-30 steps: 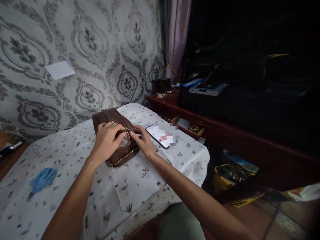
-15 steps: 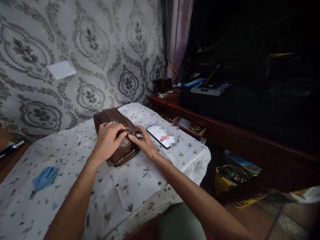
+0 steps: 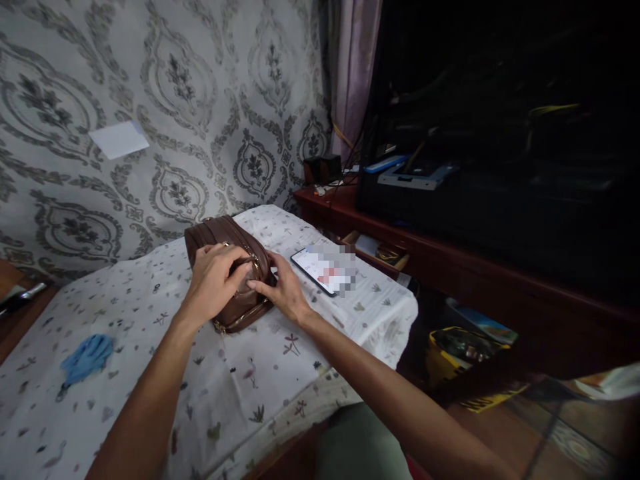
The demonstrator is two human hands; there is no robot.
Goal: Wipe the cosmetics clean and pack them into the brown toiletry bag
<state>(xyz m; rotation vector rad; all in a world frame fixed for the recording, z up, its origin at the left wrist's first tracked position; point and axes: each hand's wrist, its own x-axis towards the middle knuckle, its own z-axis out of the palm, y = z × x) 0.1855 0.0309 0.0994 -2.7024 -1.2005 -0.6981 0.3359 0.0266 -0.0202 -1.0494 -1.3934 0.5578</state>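
A brown leather bag (image 3: 220,235) with gold zips lies on a table under a white patterned cloth (image 3: 150,373). My left hand (image 3: 214,279) is cupped over the bag's top, thumb and fingers curled against it. Pressed to the bag's right end, my right hand (image 3: 281,287) has its fingers pinched at the zip by the front pocket; what they hold is too small to make out. The front pocket is mostly hidden by both hands.
A lit phone (image 3: 324,269) lies right of the bag near the table's edge. A blue cloth (image 3: 83,358) rests at the left. A red-brown sideboard (image 3: 450,267) carries a dark screen at the right, and a yellow bin (image 3: 463,353) stands below.
My right hand has slid left along the bag's front, closer to my left hand. The bag and phone have stayed put.
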